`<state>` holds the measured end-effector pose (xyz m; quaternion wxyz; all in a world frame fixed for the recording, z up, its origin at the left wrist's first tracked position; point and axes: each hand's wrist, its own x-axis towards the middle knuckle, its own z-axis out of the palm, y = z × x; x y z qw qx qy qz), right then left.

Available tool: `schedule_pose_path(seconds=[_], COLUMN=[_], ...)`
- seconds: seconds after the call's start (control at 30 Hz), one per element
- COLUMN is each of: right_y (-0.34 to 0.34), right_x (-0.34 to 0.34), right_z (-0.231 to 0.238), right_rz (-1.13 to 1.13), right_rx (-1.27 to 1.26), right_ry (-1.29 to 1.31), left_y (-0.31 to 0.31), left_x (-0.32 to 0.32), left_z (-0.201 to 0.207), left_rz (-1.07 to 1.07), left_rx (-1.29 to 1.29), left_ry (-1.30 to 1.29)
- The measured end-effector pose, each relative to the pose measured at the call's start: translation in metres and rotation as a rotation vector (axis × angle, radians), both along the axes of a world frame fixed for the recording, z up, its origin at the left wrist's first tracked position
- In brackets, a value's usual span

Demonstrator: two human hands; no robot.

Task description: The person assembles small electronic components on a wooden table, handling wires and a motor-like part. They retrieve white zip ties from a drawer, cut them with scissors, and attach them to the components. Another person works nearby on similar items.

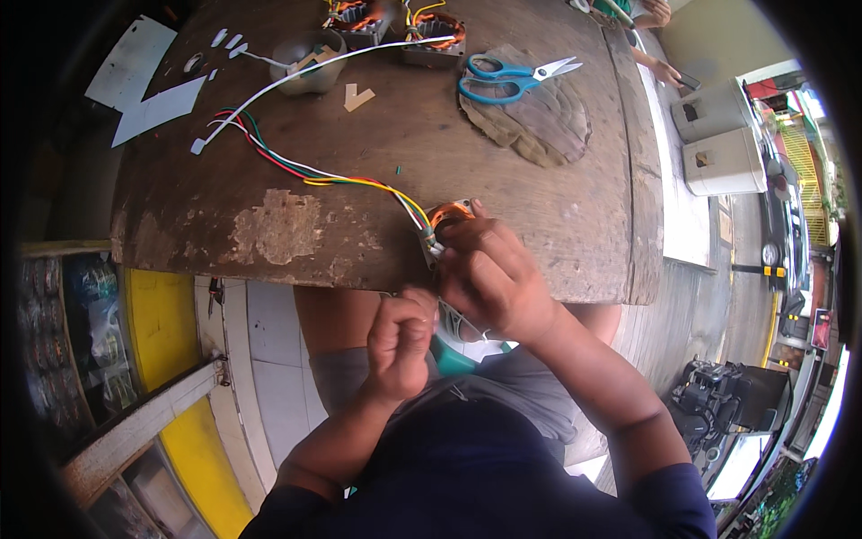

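While your right hand grips the copper coil at the table edge and your left hand is clenched on its cord, binding looks unfinished, its wires loose.

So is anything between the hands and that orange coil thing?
No. The right hand already grips the coil at the table edge; the left hand is just below, fist closed, nothing visible between.

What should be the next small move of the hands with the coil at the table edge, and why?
Probably the left hand should draw the white cord taut while the right hand steadies the copper coil. The left fist is closed just below the coil at the table edge, and the coloured wires lie slack beside it.
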<state>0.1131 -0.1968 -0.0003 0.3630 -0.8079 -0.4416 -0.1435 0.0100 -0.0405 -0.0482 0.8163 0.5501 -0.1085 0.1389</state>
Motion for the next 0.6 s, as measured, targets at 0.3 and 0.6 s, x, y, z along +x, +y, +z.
schedule_pose_path(seconds=[0.3,0.6], right_y=[0.005,0.019], right_x=[-0.001,-0.001], right_z=[0.000,-0.002], right_rz=[-0.025,-0.140], right_rx=[0.015,0.052], right_ry=[-0.012,-0.041], left_y=[-0.004,-0.017], left_x=[-0.012,-0.019], left_z=[0.007,-0.008], left_rz=[0.086,0.081], left_rx=[0.334,0.226], left_ry=[0.162,-0.009])
